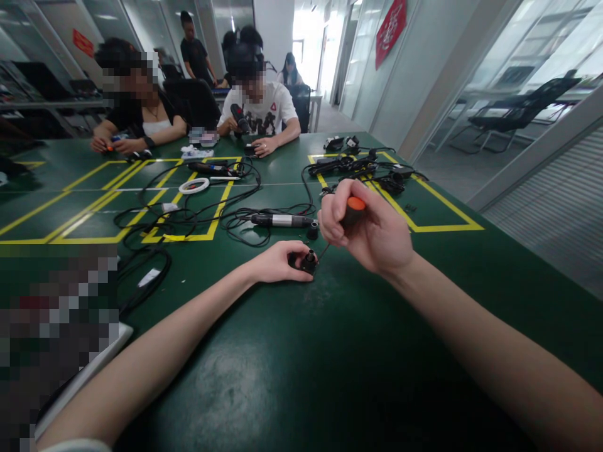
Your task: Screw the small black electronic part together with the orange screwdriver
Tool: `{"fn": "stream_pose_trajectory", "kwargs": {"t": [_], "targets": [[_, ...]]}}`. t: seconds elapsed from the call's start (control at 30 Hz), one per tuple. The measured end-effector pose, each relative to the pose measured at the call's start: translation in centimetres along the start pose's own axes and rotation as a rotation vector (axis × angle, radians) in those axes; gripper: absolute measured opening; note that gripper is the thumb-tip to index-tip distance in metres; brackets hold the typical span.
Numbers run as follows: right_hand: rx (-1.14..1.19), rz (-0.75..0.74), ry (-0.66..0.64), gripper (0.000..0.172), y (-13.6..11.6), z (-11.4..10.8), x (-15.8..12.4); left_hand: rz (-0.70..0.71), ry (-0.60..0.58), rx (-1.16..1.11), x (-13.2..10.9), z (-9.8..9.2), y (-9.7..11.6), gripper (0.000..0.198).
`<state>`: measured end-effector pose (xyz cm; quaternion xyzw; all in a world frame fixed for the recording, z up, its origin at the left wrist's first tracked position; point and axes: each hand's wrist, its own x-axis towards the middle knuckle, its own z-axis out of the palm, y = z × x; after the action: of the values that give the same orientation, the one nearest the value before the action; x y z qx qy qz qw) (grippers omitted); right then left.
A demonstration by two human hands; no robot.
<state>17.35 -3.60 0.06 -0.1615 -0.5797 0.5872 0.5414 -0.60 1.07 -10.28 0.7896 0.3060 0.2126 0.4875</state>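
Observation:
In the head view my left hand rests on the green table, thumb and fingers closed around a small black part with a metal post on top. My right hand is raised just right of it, wrapped round a screwdriver with an orange-ended dark handle. Its thin shaft slants down and left toward the black part; whether the tip touches is too small to tell. Just behind stands another small black piece, beside a black and silver pen-shaped electric screwdriver with a cable.
Black cables sprawl over the left and middle of the table. A white ring of tape lies among them. More cables and adapters are heaped at the back right. Two people work across the table. A pixelated object is at left.

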Motion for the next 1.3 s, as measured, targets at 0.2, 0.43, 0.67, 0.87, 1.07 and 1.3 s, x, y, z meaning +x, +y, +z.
{"fn": "stream_pose_trajectory", "kwargs": {"t": [0.2,0.43,0.67,0.87,1.07,1.3], "targets": [[0.095,0.064,-0.008,0.056,-0.1,-0.3,0.0,0.010,-0.004,0.029,0.1,0.0,0.0,0.037],[0.018,-0.004,0.062,0.037,0.1,-0.5,-0.1,0.025,0.009,0.030,0.1,0.1,0.0,0.037],[0.016,0.042,0.033,0.056,-0.3,-0.6,0.1,0.020,0.004,0.006,0.1,0.2,-0.1,0.036],[0.014,0.020,0.049,0.038,-0.3,-0.7,-0.3,0.047,0.020,-0.018,0.2,0.4,-0.4,0.037],[-0.044,0.033,0.014,0.044,-0.6,-0.6,-0.1,0.049,0.019,0.001,0.3,0.7,-0.3,0.036],[-0.050,0.032,0.010,0.041,-0.4,-1.2,-0.4,0.110,0.029,0.042,0.4,1.2,-0.4,0.038]]}}
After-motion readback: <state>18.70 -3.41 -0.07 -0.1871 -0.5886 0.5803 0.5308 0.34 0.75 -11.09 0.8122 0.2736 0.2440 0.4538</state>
